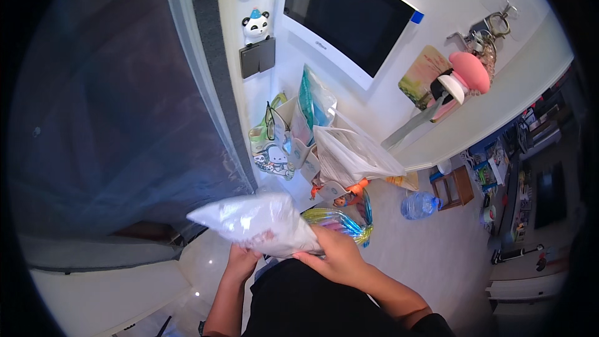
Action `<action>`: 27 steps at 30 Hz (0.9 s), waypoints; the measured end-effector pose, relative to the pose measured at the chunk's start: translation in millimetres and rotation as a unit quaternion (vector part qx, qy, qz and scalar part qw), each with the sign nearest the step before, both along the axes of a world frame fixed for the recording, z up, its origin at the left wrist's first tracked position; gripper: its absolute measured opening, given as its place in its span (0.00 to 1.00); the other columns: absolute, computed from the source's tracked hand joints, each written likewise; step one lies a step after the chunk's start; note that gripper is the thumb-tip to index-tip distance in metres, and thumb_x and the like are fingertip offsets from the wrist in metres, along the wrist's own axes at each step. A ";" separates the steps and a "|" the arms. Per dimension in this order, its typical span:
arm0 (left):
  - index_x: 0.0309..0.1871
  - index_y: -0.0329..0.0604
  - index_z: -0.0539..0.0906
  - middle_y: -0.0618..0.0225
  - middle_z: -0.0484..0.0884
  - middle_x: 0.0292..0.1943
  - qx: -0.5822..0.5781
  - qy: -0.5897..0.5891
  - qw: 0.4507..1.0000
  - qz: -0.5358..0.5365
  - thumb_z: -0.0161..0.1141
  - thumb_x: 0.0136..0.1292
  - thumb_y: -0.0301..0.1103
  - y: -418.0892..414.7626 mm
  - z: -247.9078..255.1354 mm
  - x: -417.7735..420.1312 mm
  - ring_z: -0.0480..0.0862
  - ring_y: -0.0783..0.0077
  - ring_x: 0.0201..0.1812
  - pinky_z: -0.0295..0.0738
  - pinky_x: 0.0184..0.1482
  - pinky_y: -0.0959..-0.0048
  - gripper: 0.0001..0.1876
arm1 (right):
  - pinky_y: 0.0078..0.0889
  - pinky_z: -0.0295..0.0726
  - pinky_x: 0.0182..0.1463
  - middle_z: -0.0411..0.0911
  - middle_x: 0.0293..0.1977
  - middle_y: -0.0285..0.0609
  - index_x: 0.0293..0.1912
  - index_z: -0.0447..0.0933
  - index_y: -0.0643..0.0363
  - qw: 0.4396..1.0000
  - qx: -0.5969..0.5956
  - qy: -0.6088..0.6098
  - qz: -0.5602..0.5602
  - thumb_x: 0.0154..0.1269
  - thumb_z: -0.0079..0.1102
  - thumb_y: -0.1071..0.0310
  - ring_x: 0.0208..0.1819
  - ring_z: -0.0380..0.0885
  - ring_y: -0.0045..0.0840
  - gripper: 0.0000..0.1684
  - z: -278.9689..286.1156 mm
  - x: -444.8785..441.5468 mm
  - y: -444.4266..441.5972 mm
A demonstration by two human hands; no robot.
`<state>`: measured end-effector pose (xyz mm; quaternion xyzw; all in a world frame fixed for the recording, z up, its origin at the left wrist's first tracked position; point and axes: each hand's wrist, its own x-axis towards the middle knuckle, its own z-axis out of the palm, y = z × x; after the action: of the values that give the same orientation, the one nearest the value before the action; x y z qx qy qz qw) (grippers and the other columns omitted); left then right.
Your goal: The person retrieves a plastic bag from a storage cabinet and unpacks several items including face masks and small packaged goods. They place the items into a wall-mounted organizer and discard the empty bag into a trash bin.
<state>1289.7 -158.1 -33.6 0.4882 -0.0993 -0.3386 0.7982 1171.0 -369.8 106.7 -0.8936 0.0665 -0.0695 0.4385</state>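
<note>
A white plastic package (266, 224) with faint reddish print lies across both hands, close to my body. My left hand (244, 260) grips its lower left edge; the fingers go out of sight beneath it. On the right end, my right hand (334, 252) has the thumb at the near edge and the fingers partly hidden. Just beyond the package are a shiny multicoloured foil item (337, 222) and a white plastic bag (351, 154) among holders against the wall. A pair of eyeglasses (270, 121) hangs at the left of these holders.
A wall-mounted screen (351, 14) is above the holders. Keys (484, 40) and a pink figure (469, 72) hang from a wall hook. A panda figure (256, 28) sits on a grey switch plate (257, 58). A large water bottle (419, 205) lies near a wooden stool (454, 187).
</note>
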 end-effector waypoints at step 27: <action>0.55 0.36 0.80 0.47 0.83 0.53 -0.157 -0.115 0.976 -0.097 0.68 0.61 0.69 -49.0 83.8 11.2 0.85 0.43 0.58 0.81 0.62 0.45 0.40 | 0.41 0.84 0.54 0.82 0.57 0.49 0.65 0.77 0.61 0.997 -0.064 -0.049 0.022 0.60 0.77 0.58 0.51 0.85 0.44 0.37 -11.5 -28.3 -14.6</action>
<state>1300.9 -207.1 50.2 0.3805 -0.2889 -0.3365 0.8115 1142.7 -384.5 95.2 -0.9166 0.0208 -0.1076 0.3845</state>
